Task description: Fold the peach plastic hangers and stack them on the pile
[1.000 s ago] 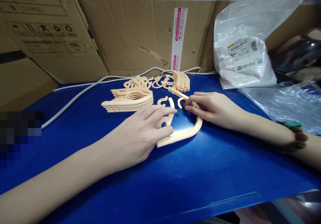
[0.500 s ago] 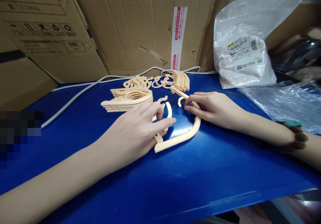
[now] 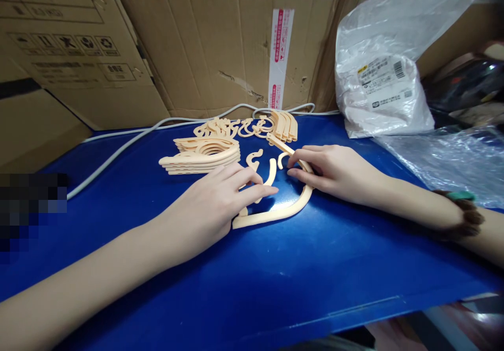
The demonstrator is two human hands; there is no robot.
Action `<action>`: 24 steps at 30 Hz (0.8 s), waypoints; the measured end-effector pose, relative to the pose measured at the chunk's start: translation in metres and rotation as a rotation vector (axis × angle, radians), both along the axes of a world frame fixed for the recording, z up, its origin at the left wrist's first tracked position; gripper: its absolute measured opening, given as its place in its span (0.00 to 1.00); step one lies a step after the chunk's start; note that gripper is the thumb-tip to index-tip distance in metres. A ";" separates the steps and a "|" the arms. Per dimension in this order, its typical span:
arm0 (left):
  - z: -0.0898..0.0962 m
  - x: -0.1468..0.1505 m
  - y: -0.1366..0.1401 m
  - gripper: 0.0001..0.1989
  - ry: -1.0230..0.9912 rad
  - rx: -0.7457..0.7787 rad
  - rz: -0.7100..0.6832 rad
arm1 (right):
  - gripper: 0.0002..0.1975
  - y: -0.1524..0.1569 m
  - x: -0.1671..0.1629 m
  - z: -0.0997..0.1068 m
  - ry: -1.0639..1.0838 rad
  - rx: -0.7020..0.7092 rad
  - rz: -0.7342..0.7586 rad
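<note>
While most of the print is too small to make out, "KG" reads on two lines of the box [image 3: 106,86] in the upper left of the frame. Red-and-white tape [image 3: 280,41] at top centre bears blurred characters, and the white bag [image 3: 413,117] at upper right wears a label [image 3: 381,81] with a barcode.

Compared with half a second ago, the near end of the cream hanger [image 3: 275,215], just right of centre, has shifted left, and the loose curved strip [image 3: 272,171] sits a little further right. The right hand [image 3: 334,170], almost unmoved, grips the hanger's far side between thumb and fingers. The left hand [image 3: 218,204] is half curled over the near end; whether it grips anything cannot be told.

The blue table [image 3: 275,288] runs from the hanger to its near edge, slanting across the lower right. A stack of cream pieces [image 3: 200,163] lies just beyond the left hand.
</note>
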State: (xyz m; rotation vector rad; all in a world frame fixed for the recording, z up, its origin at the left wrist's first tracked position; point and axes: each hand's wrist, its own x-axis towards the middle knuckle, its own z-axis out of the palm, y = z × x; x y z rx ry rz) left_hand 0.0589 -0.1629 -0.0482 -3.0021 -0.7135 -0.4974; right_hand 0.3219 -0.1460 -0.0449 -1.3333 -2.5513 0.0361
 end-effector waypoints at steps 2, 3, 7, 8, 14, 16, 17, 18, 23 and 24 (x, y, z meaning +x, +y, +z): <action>0.001 0.000 -0.001 0.31 -0.006 -0.037 0.007 | 0.12 0.000 0.000 0.000 0.000 -0.001 0.004; 0.002 0.000 -0.003 0.31 -0.009 -0.058 0.010 | 0.12 -0.001 0.000 0.000 0.000 -0.001 0.006; 0.006 0.001 -0.007 0.24 -0.024 -0.099 0.019 | 0.12 -0.002 -0.002 0.000 0.001 0.003 0.008; 0.007 0.001 -0.008 0.21 -0.028 -0.093 0.023 | 0.12 -0.003 -0.002 0.001 0.001 0.004 0.005; 0.004 0.001 -0.007 0.17 -0.010 0.024 0.020 | 0.13 -0.005 -0.005 0.001 -0.006 0.011 -0.011; 0.003 0.001 -0.007 0.16 -0.003 0.052 0.019 | 0.14 -0.005 -0.005 0.001 -0.017 0.014 -0.027; 0.003 0.002 -0.007 0.15 0.001 0.058 0.018 | 0.14 -0.004 -0.005 0.001 -0.026 0.015 -0.037; 0.003 0.002 -0.007 0.15 0.004 0.059 0.016 | 0.14 -0.004 -0.005 0.001 -0.033 0.015 -0.046; 0.003 0.005 -0.010 0.14 0.030 0.042 -0.013 | 0.16 -0.004 -0.006 0.000 -0.055 0.024 -0.056; 0.003 0.005 -0.010 0.14 0.036 0.038 -0.017 | 0.16 -0.004 -0.006 0.000 -0.058 0.024 -0.056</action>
